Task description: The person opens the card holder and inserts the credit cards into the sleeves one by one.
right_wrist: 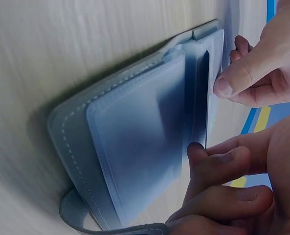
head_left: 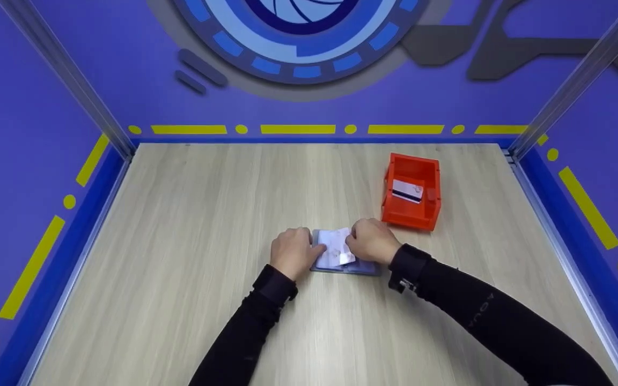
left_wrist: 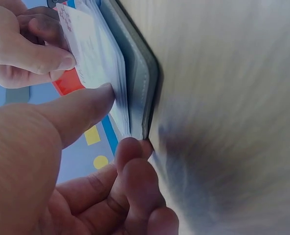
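Note:
A grey-blue card holder [head_left: 367,267] with stitched edges and clear sleeves lies open on the table. My left hand [head_left: 292,253] holds its left side, the thumb on top of the sleeves [left_wrist: 116,63] and the fingers at the edge. My right hand [head_left: 372,241] pinches a white card [head_left: 345,253] by its right side. That card stands tilted over the left-hand sleeves; a dark stripe [right_wrist: 201,98] shows on its underside in the right wrist view. How far the card sits in a sleeve, I cannot tell. The right-hand sleeve [right_wrist: 140,127] lies flat, with a strap [right_wrist: 81,215] beside it.
A red plastic bin [head_left: 412,214] stands behind my right hand, with a white striped card [head_left: 407,191] inside. The wooden table [head_left: 207,214] is enclosed by blue panels [head_left: 314,112] at the back and both sides.

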`<action>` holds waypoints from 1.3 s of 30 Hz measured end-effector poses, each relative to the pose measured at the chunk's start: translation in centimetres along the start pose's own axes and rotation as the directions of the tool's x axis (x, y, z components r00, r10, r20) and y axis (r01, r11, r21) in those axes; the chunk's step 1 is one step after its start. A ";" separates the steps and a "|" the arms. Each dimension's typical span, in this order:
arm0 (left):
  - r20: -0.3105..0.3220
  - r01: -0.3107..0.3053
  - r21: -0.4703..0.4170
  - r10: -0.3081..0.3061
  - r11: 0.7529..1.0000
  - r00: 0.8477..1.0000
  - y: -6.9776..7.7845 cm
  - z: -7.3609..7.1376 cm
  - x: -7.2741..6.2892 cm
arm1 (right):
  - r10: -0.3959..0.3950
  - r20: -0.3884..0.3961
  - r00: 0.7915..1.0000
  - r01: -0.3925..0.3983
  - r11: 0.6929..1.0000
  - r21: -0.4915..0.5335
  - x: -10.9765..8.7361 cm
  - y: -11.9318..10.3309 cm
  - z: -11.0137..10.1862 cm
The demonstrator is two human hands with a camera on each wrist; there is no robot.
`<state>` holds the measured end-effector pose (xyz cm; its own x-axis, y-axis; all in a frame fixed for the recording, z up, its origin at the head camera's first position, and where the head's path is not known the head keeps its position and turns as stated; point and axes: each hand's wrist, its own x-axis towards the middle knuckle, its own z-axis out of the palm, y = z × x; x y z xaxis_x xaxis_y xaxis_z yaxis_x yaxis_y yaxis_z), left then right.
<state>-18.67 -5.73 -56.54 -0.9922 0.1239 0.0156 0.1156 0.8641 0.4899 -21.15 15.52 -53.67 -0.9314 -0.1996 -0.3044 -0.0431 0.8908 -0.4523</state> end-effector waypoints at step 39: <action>0.014 0.006 0.024 -0.006 1.000 1.000 0.3 0.1 0.0 | -0.021 0.016 1.000 0.021 1.000 -0.014 0.0 -1.0 1.7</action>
<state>-18.65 -5.38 -56.50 -0.9921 0.1254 0.0004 0.1109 0.8763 0.4688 -20.53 13.94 -54.70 -0.9243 -0.2250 -0.3083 -0.0683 0.8921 -0.4466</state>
